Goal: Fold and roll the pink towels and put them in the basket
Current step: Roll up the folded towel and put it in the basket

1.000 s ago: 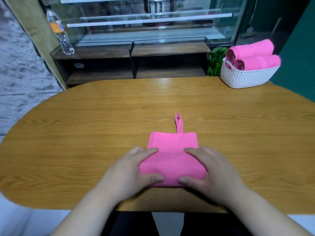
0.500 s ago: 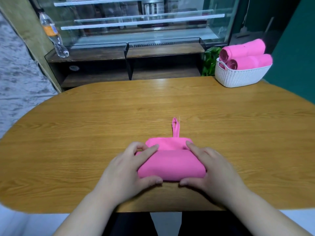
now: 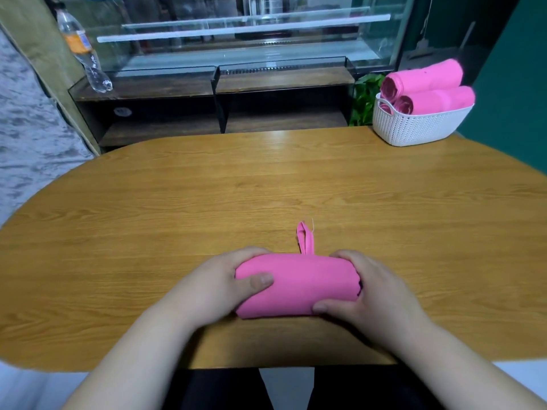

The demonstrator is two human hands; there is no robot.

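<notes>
Wooden table under me, and the towel sits rolled between my palms, its long axis running from left hand to right hand. Fingers curl over its far side and thumbs press the near side (the loop pokes out beyond my fingertips). The basket lies far ahead and to the right, nearer my right hand.

Oval wooden table, glass display case behind it, dark green wall at right, plastic bottle at left
</notes>
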